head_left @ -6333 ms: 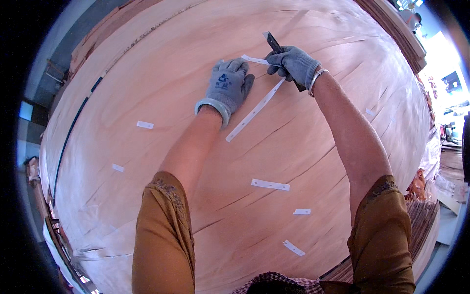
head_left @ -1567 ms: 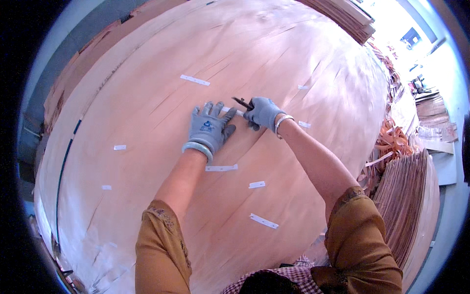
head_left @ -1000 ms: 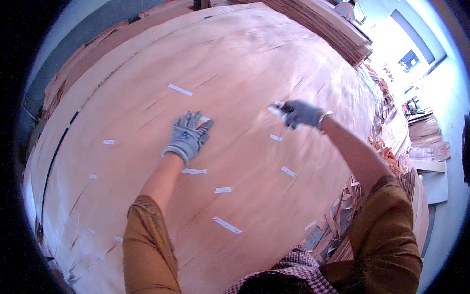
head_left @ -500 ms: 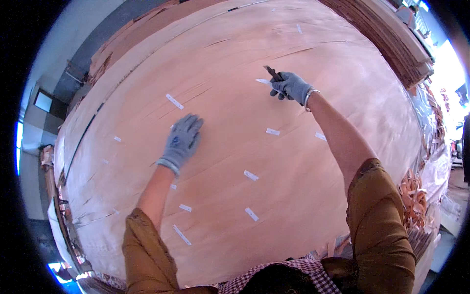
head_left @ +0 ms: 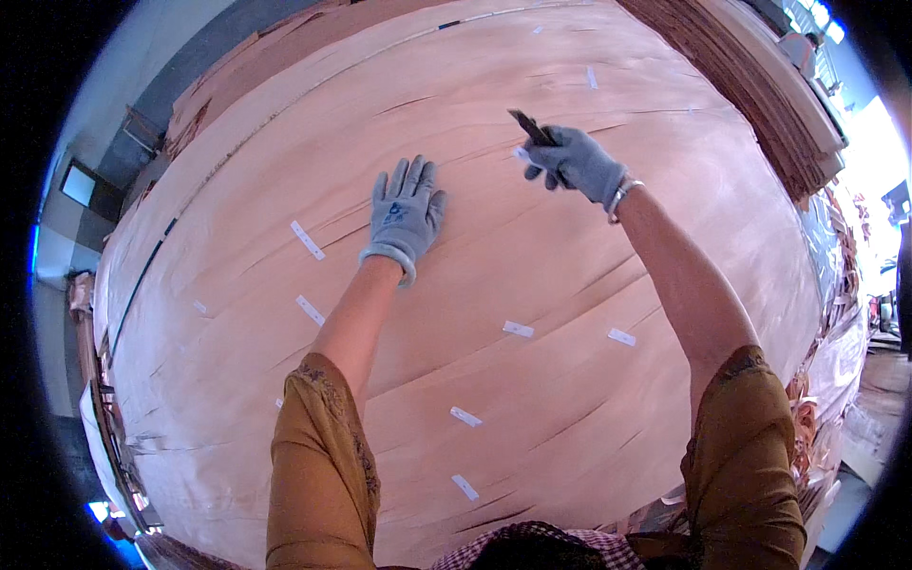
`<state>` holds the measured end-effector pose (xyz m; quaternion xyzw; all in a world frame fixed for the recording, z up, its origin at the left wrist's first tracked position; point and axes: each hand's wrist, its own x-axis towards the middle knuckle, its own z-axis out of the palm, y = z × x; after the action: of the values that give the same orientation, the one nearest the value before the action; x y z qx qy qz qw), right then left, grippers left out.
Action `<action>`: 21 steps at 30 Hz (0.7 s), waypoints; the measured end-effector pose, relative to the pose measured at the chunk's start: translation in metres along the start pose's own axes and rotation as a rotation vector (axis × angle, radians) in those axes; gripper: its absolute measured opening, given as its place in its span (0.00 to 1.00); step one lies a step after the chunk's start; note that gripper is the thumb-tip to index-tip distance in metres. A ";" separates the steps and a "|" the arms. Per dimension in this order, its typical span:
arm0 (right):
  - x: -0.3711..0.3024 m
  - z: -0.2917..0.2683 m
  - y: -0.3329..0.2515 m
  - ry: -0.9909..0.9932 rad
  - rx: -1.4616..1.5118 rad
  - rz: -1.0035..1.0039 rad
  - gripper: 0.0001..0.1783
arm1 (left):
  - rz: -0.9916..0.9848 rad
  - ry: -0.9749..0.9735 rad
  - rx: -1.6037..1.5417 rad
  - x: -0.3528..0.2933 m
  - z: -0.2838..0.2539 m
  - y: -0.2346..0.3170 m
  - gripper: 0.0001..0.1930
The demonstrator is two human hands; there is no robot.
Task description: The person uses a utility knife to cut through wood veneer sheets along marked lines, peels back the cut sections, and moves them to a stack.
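A large pinkish-tan wood veneer sheet spreads before me, with several splits along its grain. My left hand, in a grey glove, lies flat on it with the fingers stretched out. Farther right, my right hand, gloved too, is closed around a dark-handled utility knife. A small piece of white tape shows at its fingers. Short white tape strips dot the sheet: one strip is left of my left hand, and another strip lies nearer me.
A thin black-and-white rod or cord runs along the sheet's far left edge. Stacked veneer stands at the far right. Torn veneer scraps hang at the right side. Another person is at the far upper right.
My left hand has moved farther out and to the right and now rests flat. My right hand has shifted slightly right, still gripping the knife. The view has shifted, with tape strips appearing lower.
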<state>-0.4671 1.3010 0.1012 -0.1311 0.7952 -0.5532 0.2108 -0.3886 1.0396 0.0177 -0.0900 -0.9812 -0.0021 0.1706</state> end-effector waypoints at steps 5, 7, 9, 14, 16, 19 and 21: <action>0.059 0.011 0.029 -0.009 0.082 0.035 0.09 | -0.006 -0.137 0.029 0.015 0.018 -0.001 0.27; 0.071 0.026 0.034 -0.020 0.000 0.160 0.09 | -0.019 -0.139 0.018 0.011 0.024 -0.005 0.27; 0.077 0.026 0.041 0.010 0.011 0.199 0.10 | -0.022 -0.145 0.016 0.010 0.026 -0.006 0.27; 0.082 0.020 0.057 -0.030 -0.077 0.104 0.12 | 0.112 -0.042 -0.034 0.028 0.018 0.004 0.25; 0.087 0.019 0.059 -0.009 -0.144 0.104 0.14 | 0.207 0.057 -0.090 0.045 0.024 0.017 0.24; 0.089 0.022 0.060 0.035 -0.183 0.106 0.14 | 0.234 0.049 -0.158 0.065 0.038 0.033 0.23; 0.086 0.027 0.056 0.047 -0.200 0.117 0.12 | 0.166 -0.050 -0.171 0.068 0.045 0.034 0.23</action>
<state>-0.5282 1.2605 0.0249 -0.0916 0.8574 -0.4609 0.2098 -0.4601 1.0864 -0.0026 -0.1854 -0.9705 -0.0695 0.1375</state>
